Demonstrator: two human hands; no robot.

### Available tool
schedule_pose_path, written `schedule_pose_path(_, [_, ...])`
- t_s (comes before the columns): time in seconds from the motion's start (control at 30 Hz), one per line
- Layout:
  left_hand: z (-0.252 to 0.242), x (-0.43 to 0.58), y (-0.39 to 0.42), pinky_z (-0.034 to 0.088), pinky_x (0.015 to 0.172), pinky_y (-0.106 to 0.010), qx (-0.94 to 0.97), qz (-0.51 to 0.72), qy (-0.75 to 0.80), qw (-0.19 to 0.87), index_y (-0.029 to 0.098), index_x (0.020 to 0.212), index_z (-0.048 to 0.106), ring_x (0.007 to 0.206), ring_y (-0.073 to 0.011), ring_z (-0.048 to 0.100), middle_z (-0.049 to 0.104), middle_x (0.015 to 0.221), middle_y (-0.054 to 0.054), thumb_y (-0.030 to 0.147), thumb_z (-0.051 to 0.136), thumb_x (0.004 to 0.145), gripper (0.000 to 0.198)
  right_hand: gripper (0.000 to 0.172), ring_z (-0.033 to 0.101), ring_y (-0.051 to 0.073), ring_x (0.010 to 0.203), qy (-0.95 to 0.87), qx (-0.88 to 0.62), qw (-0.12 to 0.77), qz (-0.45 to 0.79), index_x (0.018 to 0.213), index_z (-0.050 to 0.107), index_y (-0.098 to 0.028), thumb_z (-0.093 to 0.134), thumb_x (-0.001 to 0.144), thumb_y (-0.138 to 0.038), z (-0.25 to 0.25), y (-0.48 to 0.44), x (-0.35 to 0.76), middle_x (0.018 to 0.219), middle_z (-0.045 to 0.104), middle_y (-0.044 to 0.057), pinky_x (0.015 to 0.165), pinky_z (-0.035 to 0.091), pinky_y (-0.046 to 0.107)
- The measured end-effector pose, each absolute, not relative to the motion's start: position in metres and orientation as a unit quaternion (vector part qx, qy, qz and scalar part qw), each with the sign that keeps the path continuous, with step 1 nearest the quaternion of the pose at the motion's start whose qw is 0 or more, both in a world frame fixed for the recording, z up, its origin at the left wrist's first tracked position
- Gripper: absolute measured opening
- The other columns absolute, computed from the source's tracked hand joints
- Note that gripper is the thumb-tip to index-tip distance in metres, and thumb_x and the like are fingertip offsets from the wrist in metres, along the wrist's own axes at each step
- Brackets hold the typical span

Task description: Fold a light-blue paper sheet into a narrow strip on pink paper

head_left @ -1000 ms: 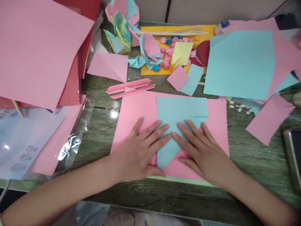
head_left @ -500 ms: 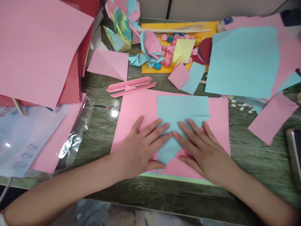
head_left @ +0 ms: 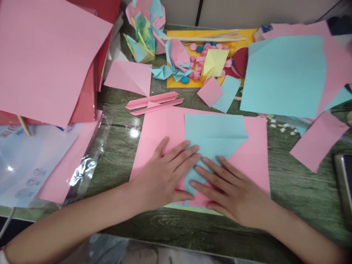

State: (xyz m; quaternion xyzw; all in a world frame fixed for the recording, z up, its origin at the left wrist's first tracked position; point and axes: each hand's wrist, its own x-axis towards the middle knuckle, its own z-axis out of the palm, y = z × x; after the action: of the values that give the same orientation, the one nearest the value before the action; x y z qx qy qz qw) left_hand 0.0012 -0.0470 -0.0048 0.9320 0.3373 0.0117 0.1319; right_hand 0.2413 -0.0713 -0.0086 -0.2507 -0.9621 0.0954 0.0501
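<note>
A folded light-blue sheet of paper (head_left: 214, 126) lies on a larger pink sheet (head_left: 162, 126), its lower right side slanting along a diagonal fold. My left hand (head_left: 167, 176) rests flat with spread fingers, the fingertips on the blue paper's left part and the palm over the pink sheet. My right hand (head_left: 231, 194) is also stretched out, its fingertips pressing near the slanted edge of the blue paper. Both hands are open and hide the lower part of the fold. A green edge shows under the pink sheet.
Two folded pink strips (head_left: 154, 102) lie behind the pink sheet. Paper flowers (head_left: 145, 33) and a yellow sheet (head_left: 176, 82) with pink and blue pieces stand at the back. Blue paper (head_left: 283, 77) is at right, a phone-like object (head_left: 343, 183) at the right edge, pink sheets (head_left: 49, 58) at left.
My right hand has slid down and slightly left along the slanted side, uncovering more of the blue paper's right corner. My left hand has stayed nearly still.
</note>
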Motion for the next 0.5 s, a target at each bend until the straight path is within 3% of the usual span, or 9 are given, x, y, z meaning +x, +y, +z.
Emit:
schedule_pose_path(0.1, [-0.004, 0.000, -0.045, 0.000, 0.112, -0.054, 0.933, 0.018, 0.331, 0.141, 0.017, 0.140, 0.031, 0.138, -0.0255, 0.019, 0.028, 0.150, -0.007, 0.071, 0.030, 0.080, 0.081, 0.053, 0.027, 0.030, 0.135, -0.961, -0.252, 0.057, 0.097, 0.138, 0.037, -0.025, 0.051, 0.088, -0.037, -0.009, -0.070, 0.242, 0.144, 0.039, 0.007, 0.105, 0.030, 0.054])
schedule_pose_path(0.23, [-0.003, -0.002, -0.036, 0.013, 0.109, -0.053, 0.923, 0.029, 0.353, 0.152, 0.022, 0.136, 0.039, 0.137, -0.0274, 0.022, 0.030, 0.149, -0.007, 0.056, 0.035, 0.088, 0.059, 0.054, 0.028, 0.030, 0.135, -0.961, -0.254, 0.056, 0.098, 0.139, 0.035, -0.026, 0.050, 0.089, -0.038, -0.009, -0.070, 0.242, 0.144, 0.038, 0.006, 0.105, 0.031, 0.054])
schedule_pose_path(0.3, [-0.002, -0.003, -0.030, 0.016, 0.108, -0.052, 0.915, 0.038, 0.374, 0.150, 0.019, 0.134, 0.041, 0.137, -0.0281, 0.023, 0.031, 0.148, -0.009, 0.053, 0.038, 0.089, 0.056, 0.053, 0.028, 0.030, 0.135, -0.961, -0.253, 0.054, 0.098, 0.139, 0.035, -0.026, 0.050, 0.089, -0.037, -0.009, -0.070, 0.242, 0.145, 0.037, 0.005, 0.105, 0.030, 0.054])
schedule_pose_path(0.5, [-0.003, -0.004, -0.023, 0.007, 0.112, -0.051, 0.902, 0.051, 0.406, 0.139, 0.010, 0.140, 0.029, 0.138, -0.0273, 0.021, 0.032, 0.147, -0.011, 0.059, 0.040, 0.086, 0.073, 0.053, 0.026, 0.031, 0.135, -0.961, -0.250, 0.054, 0.102, 0.139, 0.035, -0.025, 0.049, 0.089, -0.039, -0.010, -0.070, 0.243, 0.146, 0.035, 0.005, 0.105, 0.031, 0.055])
